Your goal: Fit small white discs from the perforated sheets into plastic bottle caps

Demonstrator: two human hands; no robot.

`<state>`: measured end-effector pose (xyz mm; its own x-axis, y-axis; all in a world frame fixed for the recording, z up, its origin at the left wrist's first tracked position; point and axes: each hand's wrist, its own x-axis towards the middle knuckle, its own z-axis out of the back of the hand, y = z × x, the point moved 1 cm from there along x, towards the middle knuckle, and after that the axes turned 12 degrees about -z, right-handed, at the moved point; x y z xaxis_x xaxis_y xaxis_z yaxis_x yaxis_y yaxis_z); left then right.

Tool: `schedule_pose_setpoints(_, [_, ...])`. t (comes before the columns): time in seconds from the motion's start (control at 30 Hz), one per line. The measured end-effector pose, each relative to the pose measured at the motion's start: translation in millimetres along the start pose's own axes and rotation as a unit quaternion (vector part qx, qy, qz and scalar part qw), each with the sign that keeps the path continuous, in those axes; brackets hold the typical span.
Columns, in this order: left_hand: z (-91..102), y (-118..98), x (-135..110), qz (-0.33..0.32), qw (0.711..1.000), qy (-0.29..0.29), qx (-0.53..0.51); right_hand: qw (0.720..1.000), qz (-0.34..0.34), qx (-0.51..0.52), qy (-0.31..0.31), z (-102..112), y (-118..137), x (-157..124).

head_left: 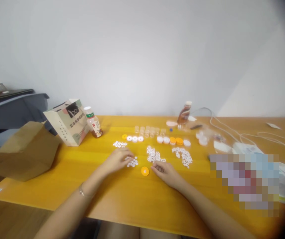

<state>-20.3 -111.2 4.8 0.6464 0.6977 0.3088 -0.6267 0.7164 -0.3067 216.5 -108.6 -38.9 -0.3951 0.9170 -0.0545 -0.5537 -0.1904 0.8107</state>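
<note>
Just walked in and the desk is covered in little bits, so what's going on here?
A person sits at a yellow wooden table. Their left hand rests on a small pile of white round plastic pieces. Their right hand lies, fingers curled, beside a round orange plastic cap. Behind, a row of white and orange caps and small clear vials.

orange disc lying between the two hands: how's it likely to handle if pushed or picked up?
The orange disc lies flat on the smooth wooden table, so a push would probably slide it, not roll it. It looks thin and small, likely light plastic and fairly stiff. Its low edge may make pinching fiddly for the right hand.
</note>
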Motion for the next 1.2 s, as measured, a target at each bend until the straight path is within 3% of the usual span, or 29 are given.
schedule_pose_setpoints(0.13, [24.7, 34.9, -18.4, 0.173, 0.969, 0.064, 0.165, 1.000, -0.004, -0.007, 0.002, 0.4, 2.1, -0.7])
schedule_pose_setpoints(0.2, [27.2, 40.7, -23.4, 0.195, 0.956, 0.102, 0.193, 1.000, -0.006, -0.006, 0.001, 0.2, 3.3, -1.3])
schedule_pose_setpoints(0.37, [16.7, 31.5, -20.9, 0.174, 0.948, 0.150, 0.221, 1.000, 0.008, 0.012, -0.018, -0.7, 6.8, -4.1])
schedule_pose_setpoints(0.6, [7.3, 24.4, -16.5, 0.162, 0.937, 0.171, 0.256, 0.999, 0.037, 0.007, -0.025, -3.1, 5.7, -5.6])
schedule_pose_setpoints(0.77, [1.1, 22.5, -15.0, 0.144, 0.938, 0.166, 0.270, 0.998, 0.056, -0.014, -0.034, -4.6, 2.8, -5.0])
schedule_pose_setpoints(1.0, [-6.6, 20.0, -12.5, 0.120, 0.941, 0.147, 0.280, 0.984, 0.139, -0.064, -0.094, -8.7, 3.9, -7.5])
schedule_pose_setpoints(1.2, [-4.2, 20.9, -13.4, 0.110, 0.944, 0.116, 0.289, 0.982, 0.153, -0.063, -0.097, -14.5, 6.5, -9.0])
